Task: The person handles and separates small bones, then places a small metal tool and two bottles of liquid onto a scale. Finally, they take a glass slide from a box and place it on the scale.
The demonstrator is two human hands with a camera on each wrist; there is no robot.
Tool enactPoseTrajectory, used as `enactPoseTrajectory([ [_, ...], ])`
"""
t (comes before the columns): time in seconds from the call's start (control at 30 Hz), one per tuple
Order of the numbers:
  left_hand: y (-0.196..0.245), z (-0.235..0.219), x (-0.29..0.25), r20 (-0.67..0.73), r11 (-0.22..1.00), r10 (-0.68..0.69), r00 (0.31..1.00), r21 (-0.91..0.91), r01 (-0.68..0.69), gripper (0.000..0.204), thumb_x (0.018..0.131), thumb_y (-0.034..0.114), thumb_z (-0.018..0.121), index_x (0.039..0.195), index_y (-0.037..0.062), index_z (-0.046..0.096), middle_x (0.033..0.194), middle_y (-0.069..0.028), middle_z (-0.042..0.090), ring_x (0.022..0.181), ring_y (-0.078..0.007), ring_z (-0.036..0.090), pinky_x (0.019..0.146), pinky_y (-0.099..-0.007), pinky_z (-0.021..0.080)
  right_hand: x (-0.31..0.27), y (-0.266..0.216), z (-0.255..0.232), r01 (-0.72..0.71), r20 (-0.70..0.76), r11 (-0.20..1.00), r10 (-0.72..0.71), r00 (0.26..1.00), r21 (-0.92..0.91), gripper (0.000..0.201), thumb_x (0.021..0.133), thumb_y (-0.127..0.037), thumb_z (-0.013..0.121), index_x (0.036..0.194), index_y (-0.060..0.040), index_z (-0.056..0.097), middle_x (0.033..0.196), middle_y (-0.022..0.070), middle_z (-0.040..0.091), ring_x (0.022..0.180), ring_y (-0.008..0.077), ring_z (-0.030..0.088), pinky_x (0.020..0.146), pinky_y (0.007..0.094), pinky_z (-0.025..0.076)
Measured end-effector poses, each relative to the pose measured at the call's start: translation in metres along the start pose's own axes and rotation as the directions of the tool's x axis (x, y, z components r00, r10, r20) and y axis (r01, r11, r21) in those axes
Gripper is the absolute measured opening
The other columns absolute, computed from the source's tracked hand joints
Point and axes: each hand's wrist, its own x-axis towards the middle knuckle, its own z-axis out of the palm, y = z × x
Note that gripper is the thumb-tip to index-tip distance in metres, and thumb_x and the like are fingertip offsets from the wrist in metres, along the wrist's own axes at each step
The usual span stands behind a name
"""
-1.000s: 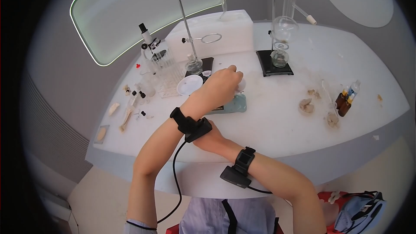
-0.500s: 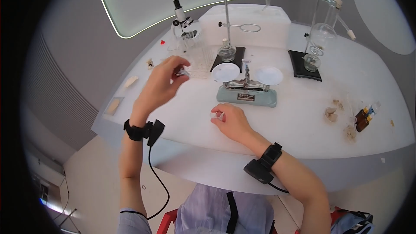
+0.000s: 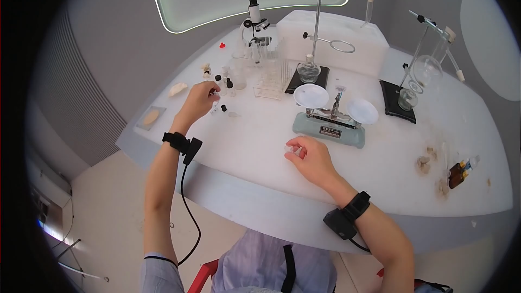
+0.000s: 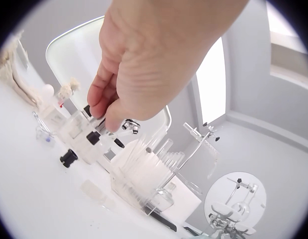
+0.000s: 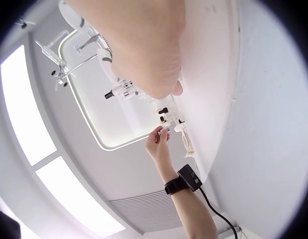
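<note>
My left hand (image 3: 199, 102) is at the left side of the table, among small bottles with black caps (image 3: 230, 84). Its thumb and fingers pinch a small clear piece, mostly hidden behind the fingertips. A loose black cap (image 4: 68, 158) lies on the table below this hand in the left wrist view. My right hand (image 3: 315, 161) rests in front of the balance (image 3: 328, 130), thumb and fingers curled round a small clear glass-like piece (image 3: 293, 151). Both white pans of the balance (image 3: 311, 97) show nothing on them.
A test tube rack (image 3: 268, 93), a microscope (image 3: 254, 16) and a stand with a flask (image 3: 309, 70) are behind. A second stand (image 3: 399, 100) is at the right, near brown bottles (image 3: 458, 175). Bone-like pieces (image 3: 178, 89) lie at the far left.
My left hand has swung from over the balance leftward to the black-capped bottles. The right hand, largely hidden under the left arm before, now shows in front of the balance. The head view has shifted left.
</note>
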Motion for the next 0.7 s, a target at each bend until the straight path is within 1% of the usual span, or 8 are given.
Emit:
enactPoseTrajectory([
  [0.07, 0.006, 0.01, 0.009, 0.012, 1.0, -0.012, 1.0, 0.021, 0.011, 0.016, 0.08, 0.0, 0.068, 0.094, -0.0048, 0.064, 0.082, -0.0139, 0.065, 0.073, -0.0231, 0.061, 0.069, -0.034, 0.048, -0.001, 0.0, 0.0, -0.01, -0.001, 1.0, 0.01, 1.0, 0.008, 0.024, 0.079, -0.012, 0.073, 0.1, -0.0031, 0.069, 0.087, 0.0083, 0.064, 0.065, 0.0185, 0.058, 0.064, 0.0326, 0.049],
  [0.13, 0.012, 0.021, 0.014, 0.043, 0.993, -0.106, 0.993, -0.046, 0.108, 0.017, 0.077, 0.001, 0.07, 0.092, -0.0052, 0.064, 0.076, -0.0134, 0.064, 0.067, -0.0233, 0.06, 0.065, -0.0344, 0.048, -0.001, -0.001, 0.0, -0.011, 0.0, 1.0, 0.011, 1.0, 0.019, 0.023, 0.079, -0.011, 0.073, 0.1, -0.0031, 0.069, 0.087, 0.0083, 0.064, 0.065, 0.0185, 0.058, 0.064, 0.0327, 0.049],
  [0.27, 0.0, 0.04, 0.021, 0.047, 0.997, -0.073, 0.996, -0.01, 0.073, 0.019, 0.075, 0.002, 0.073, 0.089, -0.0052, 0.063, 0.073, -0.0134, 0.064, 0.064, -0.024, 0.06, 0.063, -0.0344, 0.048, -0.002, 0.0, 0.0, -0.006, -0.002, 0.999, 0.006, 1.0, 0.047, 0.022, 0.08, -0.011, 0.073, 0.1, -0.0031, 0.068, 0.087, 0.0087, 0.064, 0.065, 0.019, 0.058, 0.065, 0.0331, 0.049],
  [0.37, -0.006, 0.046, 0.02, 0.08, 0.992, -0.124, 0.989, 0.017, 0.123, 0.02, 0.073, 0.002, 0.075, 0.086, -0.0046, 0.062, 0.072, -0.0125, 0.065, 0.066, -0.0233, 0.061, 0.063, -0.0341, 0.048, -0.002, 0.0, 0.0, -0.008, -0.006, 0.999, 0.009, 1.0, 0.047, 0.022, 0.08, -0.011, 0.072, 0.1, -0.003, 0.068, 0.088, 0.0092, 0.064, 0.065, 0.0197, 0.058, 0.065, 0.0335, 0.049],
  [0.47, -0.009, 0.05, 0.021, 0.044, 0.995, -0.101, 0.994, 0.012, 0.101, 0.02, 0.072, 0.003, 0.076, 0.085, -0.0042, 0.062, 0.072, -0.0137, 0.065, 0.066, -0.0238, 0.062, 0.063, -0.0348, 0.049, -0.002, 0.001, 0.0, -0.006, -0.008, 0.999, 0.006, 1.0, 0.038, 0.022, 0.08, -0.011, 0.072, 0.1, -0.0031, 0.068, 0.088, 0.0096, 0.065, 0.065, 0.0201, 0.059, 0.065, 0.0339, 0.05],
  [0.57, -0.011, 0.051, 0.022, 0.026, 0.988, -0.151, 0.988, -0.025, 0.152, 0.021, 0.072, 0.004, 0.076, 0.084, -0.0039, 0.061, 0.074, -0.0148, 0.066, 0.067, -0.026, 0.063, 0.064, -0.0359, 0.05, -0.001, 0.0, 0.001, 0.0, -0.008, 1.0, 0.001, 1.0, 0.018, 0.022, 0.08, -0.011, 0.073, 0.099, -0.0031, 0.069, 0.088, 0.0097, 0.065, 0.065, 0.0202, 0.059, 0.066, 0.0342, 0.05],
  [0.67, -0.021, 0.06, 0.022, -0.029, 0.993, -0.121, 0.992, 0.009, 0.121, 0.021, 0.072, 0.005, 0.077, 0.083, -0.0031, 0.061, 0.074, -0.0152, 0.065, 0.068, -0.0283, 0.064, 0.064, -0.0372, 0.05, -0.001, 0.0, 0.0, 0.001, -0.006, 1.0, -0.001, 1.0, 0.011, 0.022, 0.079, -0.012, 0.073, 0.099, -0.003, 0.069, 0.088, 0.0097, 0.065, 0.065, 0.0204, 0.059, 0.066, 0.0342, 0.05],
  [0.7, -0.024, 0.062, 0.022, -0.101, 0.994, -0.095, 0.99, 0.043, 0.1, 0.022, 0.072, 0.007, 0.077, 0.083, -0.0027, 0.061, 0.074, -0.0153, 0.066, 0.069, -0.029, 0.064, 0.064, -0.0373, 0.05, -0.001, 0.001, 0.002, 0.003, -0.008, 1.0, -0.003, 1.0, 0.011, 0.022, 0.079, -0.012, 0.073, 0.099, -0.003, 0.069, 0.088, 0.0097, 0.065, 0.065, 0.0204, 0.059, 0.066, 0.0342, 0.05],
])
